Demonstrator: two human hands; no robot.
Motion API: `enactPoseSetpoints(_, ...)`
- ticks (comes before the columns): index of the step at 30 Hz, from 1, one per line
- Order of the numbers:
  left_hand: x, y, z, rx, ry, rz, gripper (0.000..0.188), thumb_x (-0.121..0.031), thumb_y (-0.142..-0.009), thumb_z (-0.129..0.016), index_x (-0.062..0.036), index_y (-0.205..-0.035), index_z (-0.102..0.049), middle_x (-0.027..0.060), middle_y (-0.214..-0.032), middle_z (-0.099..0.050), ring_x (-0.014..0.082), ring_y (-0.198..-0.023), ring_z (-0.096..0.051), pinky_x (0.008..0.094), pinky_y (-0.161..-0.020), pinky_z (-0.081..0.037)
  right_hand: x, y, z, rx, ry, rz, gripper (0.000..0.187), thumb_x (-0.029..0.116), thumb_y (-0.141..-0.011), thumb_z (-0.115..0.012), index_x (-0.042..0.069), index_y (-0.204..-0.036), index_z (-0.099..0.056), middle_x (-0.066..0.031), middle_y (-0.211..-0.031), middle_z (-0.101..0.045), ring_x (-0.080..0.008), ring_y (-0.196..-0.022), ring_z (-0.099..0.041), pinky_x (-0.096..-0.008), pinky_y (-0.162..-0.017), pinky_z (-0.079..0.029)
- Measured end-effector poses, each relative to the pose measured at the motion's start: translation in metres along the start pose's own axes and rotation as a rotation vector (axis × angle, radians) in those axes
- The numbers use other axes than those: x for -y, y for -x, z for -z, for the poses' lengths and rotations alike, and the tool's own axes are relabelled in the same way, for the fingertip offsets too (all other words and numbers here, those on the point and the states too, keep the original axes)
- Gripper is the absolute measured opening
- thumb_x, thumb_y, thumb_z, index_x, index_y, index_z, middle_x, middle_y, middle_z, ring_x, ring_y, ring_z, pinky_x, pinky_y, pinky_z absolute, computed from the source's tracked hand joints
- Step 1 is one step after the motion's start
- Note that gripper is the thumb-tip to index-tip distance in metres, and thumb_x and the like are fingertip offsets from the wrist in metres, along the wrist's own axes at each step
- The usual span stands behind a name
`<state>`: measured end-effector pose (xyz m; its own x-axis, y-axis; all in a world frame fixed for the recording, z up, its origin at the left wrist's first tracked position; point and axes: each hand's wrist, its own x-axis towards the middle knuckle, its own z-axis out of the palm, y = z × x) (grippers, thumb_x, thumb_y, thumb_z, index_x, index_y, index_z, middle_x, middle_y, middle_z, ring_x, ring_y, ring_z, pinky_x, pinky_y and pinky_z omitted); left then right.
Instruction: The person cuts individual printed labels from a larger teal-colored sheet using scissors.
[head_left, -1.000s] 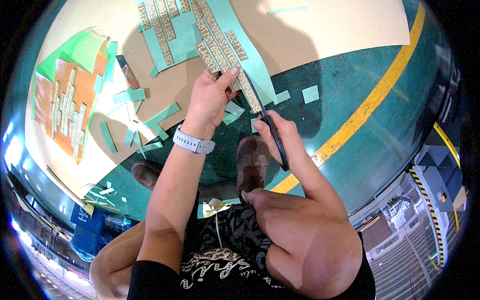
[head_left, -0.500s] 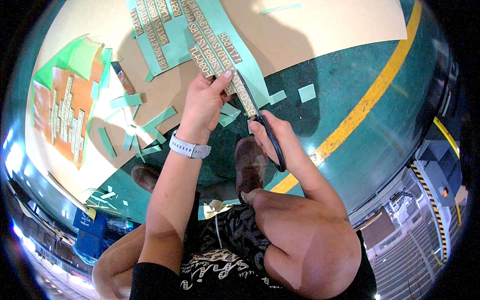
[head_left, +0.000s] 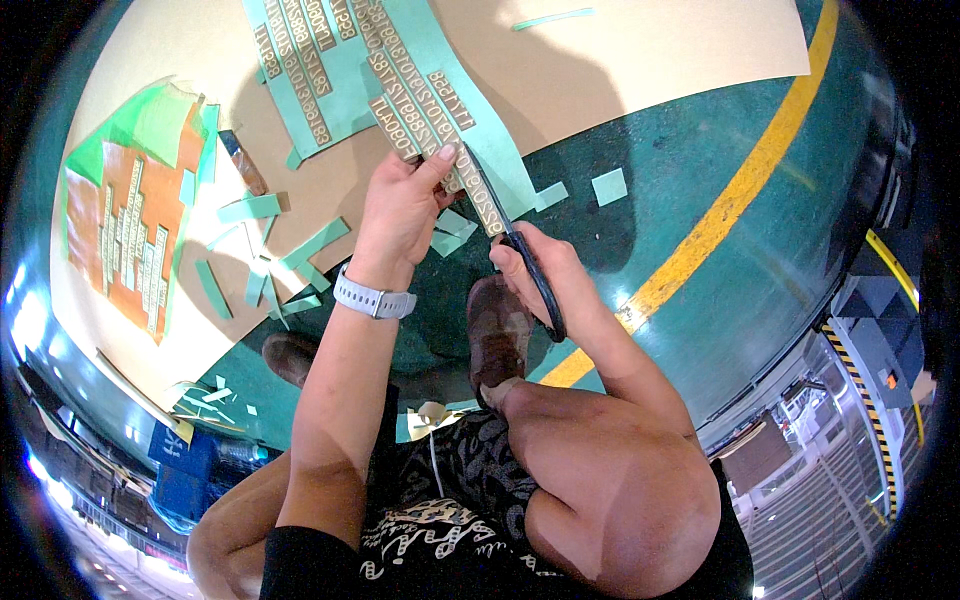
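My left hand [head_left: 398, 210] pinches the near end of a light green sheet [head_left: 500, 148] between thumb and fingers. Rows of raised, tan-coloured characters [head_left: 405, 75] run along this sheet. In my right hand [head_left: 555, 268] are scissors with black handles [head_left: 538, 283]. Their blades [head_left: 487, 187] lie along the sheet, between the outermost row of characters and the plain green margin. Part of the sheet under my left fingers is hidden.
Light green offcuts [head_left: 250, 207] lie scattered on brown board [head_left: 285, 180] at left. Farther left is an orange-brown sheet [head_left: 125, 165] with similar rows. A square scrap [head_left: 609, 187] rests on the green floor [head_left: 700, 180], which a yellow line [head_left: 735, 205] crosses. My shoe [head_left: 497, 330] is below the scissors.
Both hands, the scissors and the green sheet have shifted slightly left. My grip on the sheet and on the scissors looks the same.
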<state>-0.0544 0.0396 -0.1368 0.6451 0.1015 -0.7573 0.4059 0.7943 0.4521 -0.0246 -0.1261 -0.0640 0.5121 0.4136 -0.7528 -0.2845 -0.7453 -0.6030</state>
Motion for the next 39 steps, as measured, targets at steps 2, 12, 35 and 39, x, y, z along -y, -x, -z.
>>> enactPoseSetpoints(2, -0.001, 0.002, -0.001, 0.001, -0.011, 0.011, 0.019, -0.009, -0.089, -0.055, -0.0068, -0.107, -0.054, 0.0027, -0.100, -0.062, 0.0137, -0.087, -0.061, 0.0307, -0.074, -0.051, -0.002, -0.001, 0.001, 0.015, 0.006, -0.004, 0.037, 0.037, -0.088, -0.056, 0.000, -0.087, -0.055, -0.0182, -0.064, -0.058, -0.0315, -0.058, -0.060, -0.0352, -0.054, -0.046)
enactPoseSetpoints(12, 0.002, 0.004, -0.004, 0.033, 0.034, -0.012, 0.021, -0.008, -0.088, -0.056, -0.0074, -0.109, -0.053, 0.0028, -0.101, -0.062, 0.0139, -0.088, -0.061, 0.0308, -0.074, -0.051, -0.001, -0.002, -0.001, -0.032, 0.005, 0.030, 0.037, 0.037, -0.089, -0.054, -0.001, -0.087, -0.055, -0.0170, -0.061, -0.056, -0.0278, -0.053, -0.057, -0.0347, -0.052, -0.045)
enactPoseSetpoints(35, 0.005, 0.003, -0.002, 0.027, 0.022, -0.004, 0.023, -0.009, -0.088, -0.057, -0.0068, -0.109, -0.051, 0.0035, -0.102, -0.062, 0.0149, -0.089, -0.061, 0.0325, -0.076, -0.051, -0.007, -0.003, -0.008, -0.077, -0.038, 0.049, 0.034, 0.033, -0.089, -0.056, 0.000, -0.085, -0.057, -0.0145, -0.056, -0.052, -0.0192, -0.048, -0.049, -0.0323, -0.048, -0.042)
enactPoseSetpoints(39, 0.008, 0.001, -0.001, 0.024, 0.005, 0.002, 0.023, -0.009, -0.088, -0.057, -0.0072, -0.110, -0.051, 0.0033, -0.102, -0.062, 0.0146, -0.089, -0.061, 0.0323, -0.077, -0.050, -0.019, -0.006, -0.015, -0.122, -0.066, 0.079, 0.030, 0.030, -0.088, -0.058, 0.000, -0.085, -0.058, -0.0140, -0.055, -0.050, -0.0179, -0.047, -0.048, -0.0323, -0.048, -0.041)
